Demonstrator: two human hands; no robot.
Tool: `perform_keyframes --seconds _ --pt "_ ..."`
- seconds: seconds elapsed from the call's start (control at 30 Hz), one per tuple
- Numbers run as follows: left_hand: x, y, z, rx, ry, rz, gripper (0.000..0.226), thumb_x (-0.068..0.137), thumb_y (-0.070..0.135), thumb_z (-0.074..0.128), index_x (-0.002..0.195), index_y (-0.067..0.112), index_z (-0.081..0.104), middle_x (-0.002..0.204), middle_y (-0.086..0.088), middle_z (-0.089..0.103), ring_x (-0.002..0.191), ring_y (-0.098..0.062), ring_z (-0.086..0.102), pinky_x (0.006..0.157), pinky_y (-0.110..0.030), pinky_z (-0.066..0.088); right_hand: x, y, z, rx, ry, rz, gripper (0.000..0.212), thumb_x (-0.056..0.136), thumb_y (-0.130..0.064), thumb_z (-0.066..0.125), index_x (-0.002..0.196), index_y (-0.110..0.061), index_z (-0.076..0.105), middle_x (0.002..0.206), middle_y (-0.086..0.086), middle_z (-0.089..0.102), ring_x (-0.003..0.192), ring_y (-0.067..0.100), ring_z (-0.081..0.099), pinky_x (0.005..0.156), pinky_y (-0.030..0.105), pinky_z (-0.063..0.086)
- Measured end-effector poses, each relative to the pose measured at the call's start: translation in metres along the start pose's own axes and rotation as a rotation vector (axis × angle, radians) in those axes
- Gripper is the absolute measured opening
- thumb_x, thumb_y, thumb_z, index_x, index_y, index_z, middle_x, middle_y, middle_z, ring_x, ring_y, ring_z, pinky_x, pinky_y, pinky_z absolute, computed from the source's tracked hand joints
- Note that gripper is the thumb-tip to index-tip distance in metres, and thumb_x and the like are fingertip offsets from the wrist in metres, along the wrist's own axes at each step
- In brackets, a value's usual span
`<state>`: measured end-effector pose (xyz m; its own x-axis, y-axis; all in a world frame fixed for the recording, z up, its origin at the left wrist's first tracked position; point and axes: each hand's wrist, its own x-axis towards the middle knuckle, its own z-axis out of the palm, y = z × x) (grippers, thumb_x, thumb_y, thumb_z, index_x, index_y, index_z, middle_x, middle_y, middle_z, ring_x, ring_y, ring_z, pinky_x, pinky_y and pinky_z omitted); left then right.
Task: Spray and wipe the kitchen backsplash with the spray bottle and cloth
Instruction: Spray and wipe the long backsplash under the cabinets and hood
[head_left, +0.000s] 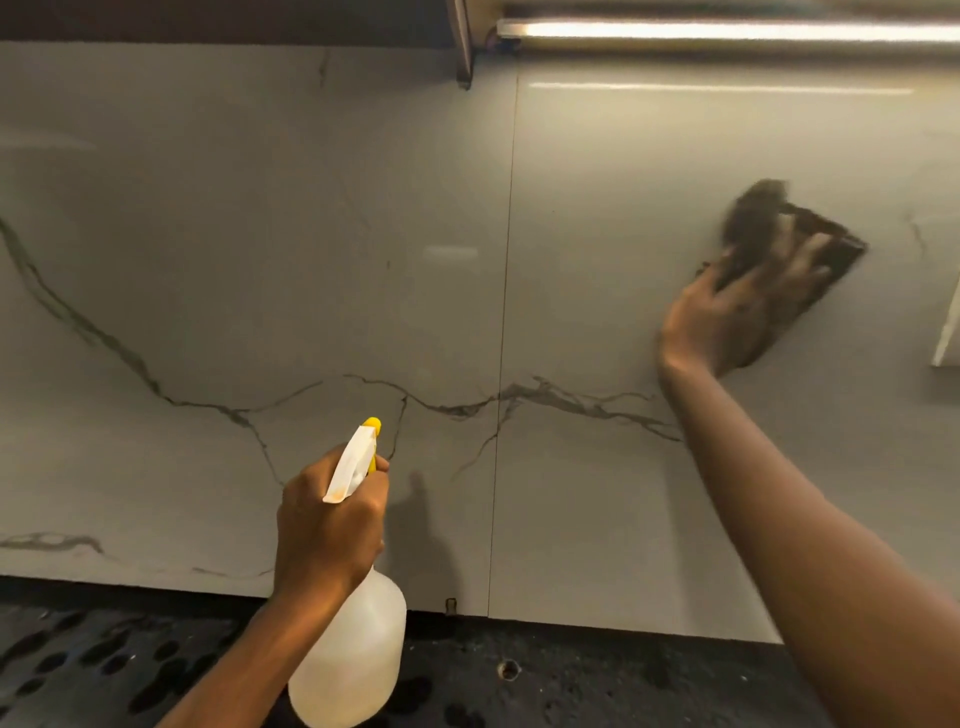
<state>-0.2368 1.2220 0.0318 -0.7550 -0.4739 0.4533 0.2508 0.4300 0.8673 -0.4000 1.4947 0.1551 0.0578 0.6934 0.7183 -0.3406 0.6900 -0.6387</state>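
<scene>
The backsplash (260, 234) is a glossy grey marble-look wall with dark veins and a vertical seam near the middle. My left hand (324, 530) grips the neck of a translucent white spray bottle (353, 660) with a white head and yellow nozzle, held upright in front of the lower wall, nozzle toward the wall. My right hand (748, 306) presses a dark brown cloth (756, 218) flat against the right panel, fingers spread over it. Hand and cloth are blurred by motion.
A black speckled countertop (571, 680) runs along the bottom under the wall. A lit strip light (727, 28) sits under the cabinet at the top right. A dark bracket (464, 47) hangs at the top centre. A pale object edge (948, 332) shows at the far right.
</scene>
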Motion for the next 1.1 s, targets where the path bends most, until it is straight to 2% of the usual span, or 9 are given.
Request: perform_keyframes --seconds 0.17,0.27,0.33,0.43,0.53,0.6,0.87,1.0,1.1 --pt "0.004 -0.01 -0.004 0.017 0.013 0.016 0.019 0.09 0.022 0.058 0.077 0.012 0.067 0.074 -0.02 0.069 0.041 -0.026 0.061 0.049 -0.046 0.057 -0.094 -0.003 0.002 0.039 -0.518 -0.839 0.06 0.099 -0.028 0.057 0.154 -0.028 0.036 0.164 0.009 0.029 0.153 0.029 0.018 0.125 0.034 -0.001" --pt "0.007 -0.015 -0.005 0.032 0.021 0.037 0.021 0.093 0.017 0.058 0.078 0.007 0.068 0.073 -0.021 0.069 0.041 -0.026 0.061 0.048 -0.048 0.057 -0.086 0.017 -0.001 0.026 -0.778 -1.676 0.055 0.101 -0.033 0.054 0.153 -0.033 0.038 0.163 0.002 0.033 0.153 0.026 0.023 0.125 0.038 0.016" --pt "0.009 -0.018 -0.006 0.047 0.021 0.051 0.02 0.094 0.008 0.058 0.079 0.001 0.068 0.073 -0.023 0.069 0.045 -0.032 0.062 0.05 -0.053 0.057 -0.047 0.016 0.009 0.036 -0.828 -1.886 0.047 0.105 -0.033 0.051 0.151 -0.036 0.043 0.162 -0.003 0.034 0.152 0.023 0.027 0.121 0.037 0.025" --pt "0.01 -0.019 -0.009 0.032 0.028 0.062 0.018 0.09 0.014 0.059 0.074 0.011 0.068 0.069 -0.018 0.069 0.047 -0.035 0.062 0.052 -0.054 0.056 0.003 -0.004 0.023 0.0 -0.559 -1.338 0.046 0.103 -0.033 0.053 0.149 -0.032 0.048 0.16 0.003 0.04 0.148 0.03 0.036 0.119 0.041 0.028" --pt "0.01 -0.02 -0.01 0.016 0.031 0.051 0.017 0.086 0.018 0.058 0.072 0.017 0.068 0.067 -0.014 0.068 0.048 -0.035 0.061 0.052 -0.055 0.056 -0.008 -0.015 0.02 0.005 -0.462 -0.725 0.064 0.098 -0.033 0.055 0.157 -0.033 0.03 0.167 0.003 0.021 0.155 0.026 0.015 0.126 0.032 0.003" --pt "0.008 -0.021 -0.01 0.01 0.034 0.046 0.017 0.082 0.022 0.056 0.072 0.016 0.067 0.068 -0.015 0.068 0.049 -0.036 0.061 0.052 -0.057 0.056 -0.044 -0.007 0.012 0.005 -0.459 -0.724 0.067 0.099 -0.028 0.059 0.157 -0.033 0.025 0.167 0.005 0.02 0.155 0.026 0.012 0.125 0.03 -0.003" --pt "-0.01 -0.028 -0.025 -0.01 0.037 0.006 0.018 0.079 0.026 0.053 0.07 0.018 0.067 0.064 -0.007 0.065 0.058 -0.033 0.063 0.054 -0.057 0.056 -0.165 0.098 -0.059 0.0 -0.867 -1.479 0.065 0.086 -0.014 0.046 0.15 -0.027 0.041 0.157 0.004 0.039 0.147 0.03 0.03 0.124 0.042 0.017" --pt "-0.02 -0.032 -0.052 0.005 0.061 -0.016 0.024 0.089 0.007 0.059 0.07 0.02 0.064 0.055 -0.001 0.056 0.055 -0.033 0.061 0.056 -0.056 0.057 -0.2 0.099 -0.09 -0.017 -1.244 -1.319 0.069 0.072 -0.01 0.077 0.136 -0.031 0.061 0.149 -0.003 0.054 0.143 0.024 0.044 0.112 0.043 0.042" --pt "-0.023 -0.032 -0.073 0.006 0.089 -0.014 0.022 0.089 0.012 0.058 0.069 0.021 0.061 0.052 0.001 0.051 0.055 -0.033 0.059 0.056 -0.057 0.056 -0.227 0.088 -0.113 0.026 -1.497 -0.998 0.069 0.073 -0.002 0.065 0.135 -0.034 0.06 0.151 -0.007 0.051 0.145 0.018 0.04 0.111 0.044 0.045"
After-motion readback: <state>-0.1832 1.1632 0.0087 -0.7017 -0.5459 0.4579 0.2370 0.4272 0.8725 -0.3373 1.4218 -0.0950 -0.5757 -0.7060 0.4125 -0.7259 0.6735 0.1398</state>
